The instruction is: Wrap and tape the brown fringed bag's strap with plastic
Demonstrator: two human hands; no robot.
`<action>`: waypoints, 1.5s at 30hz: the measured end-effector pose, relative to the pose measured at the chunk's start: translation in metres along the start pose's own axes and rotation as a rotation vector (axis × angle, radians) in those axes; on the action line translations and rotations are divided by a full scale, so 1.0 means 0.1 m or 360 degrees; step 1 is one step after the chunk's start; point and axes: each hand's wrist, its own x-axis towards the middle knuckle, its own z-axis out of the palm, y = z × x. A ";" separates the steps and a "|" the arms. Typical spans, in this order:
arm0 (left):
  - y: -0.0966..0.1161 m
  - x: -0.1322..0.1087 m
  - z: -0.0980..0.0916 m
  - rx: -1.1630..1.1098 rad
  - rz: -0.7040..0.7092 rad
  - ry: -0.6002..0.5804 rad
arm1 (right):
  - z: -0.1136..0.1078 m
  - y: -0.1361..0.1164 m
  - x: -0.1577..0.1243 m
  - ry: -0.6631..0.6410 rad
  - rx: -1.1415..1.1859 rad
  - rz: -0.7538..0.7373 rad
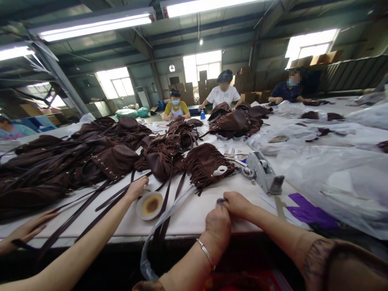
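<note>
Both of my hands meet near the table's front edge. My left hand [218, 222], with a silver bracelet on its wrist, is closed in a fist. Against its top, my right hand [237, 204] is pinched closed. A small dark grey item [221, 201] shows between the two hands; what it is cannot be made out. Just beyond them lies a brown fringed bag piece [206, 163] with a white ring-shaped item [220, 170] on it. A strip of clear plastic [151, 238] runs from the fringed piece down over the table edge, left of my left hand.
At the left, another person's hands [138, 188] rest near a bowl of yellow-brown stuff [151, 205] and dark straps. Brown bags [115, 161] are heaped behind. A grey tape dispenser [263, 171], purple material [311, 210] and clear plastic bags [339, 182] lie right. Several people sit across the table.
</note>
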 end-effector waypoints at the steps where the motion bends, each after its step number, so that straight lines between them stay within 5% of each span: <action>1: 0.00 -0.05 0.01 -0.0003 0.0036 0.0012 | -0.03 0.02 0.01 -0.0017 -0.0002 -0.0076; 6: -0.31 -0.23 -0.11 0.0105 0.0381 -0.0020 | -0.18 0.12 0.00 -0.0134 -0.0045 -0.0468; 11: -0.64 -0.04 -0.28 0.0107 0.0596 -0.0170 | -0.26 0.09 -0.04 -0.0216 -0.0107 -0.0689; 14: -0.57 0.10 -0.22 0.0069 0.0498 -0.0216 | -0.24 0.04 -0.07 -0.0148 -0.0148 -0.0606; 19: -0.08 0.10 -0.02 0.0034 0.0128 -0.0093 | -0.11 -0.02 -0.12 0.0014 -0.0133 0.0024; 22: 0.09 -0.03 0.02 0.0043 0.0058 -0.0037 | -0.08 0.00 -0.13 -0.0038 -0.0130 -0.0021; 25: -0.01 -0.18 -0.03 0.0090 0.0272 0.0005 | -0.15 0.05 -0.13 -0.0119 -0.0132 -0.0285; 29: -0.39 -0.19 -0.15 0.0131 0.0511 -0.0067 | -0.26 0.10 -0.11 -0.0234 -0.0159 -0.0654; 32: -0.57 -0.05 -0.18 0.0109 0.0601 -0.0146 | -0.27 0.09 -0.10 -0.0231 -0.0160 -0.0663; 39: -0.13 0.06 0.05 0.0035 0.0387 -0.0008 | -0.11 0.02 -0.15 -0.0040 -0.0121 0.0072; 42: -0.03 -0.03 0.05 0.0025 0.0353 0.0043 | -0.09 0.03 -0.16 -0.0068 -0.0107 0.0029; 45: -0.21 -0.12 -0.08 0.0044 0.0589 0.0074 | -0.12 0.10 -0.16 -0.0135 -0.0098 -0.0287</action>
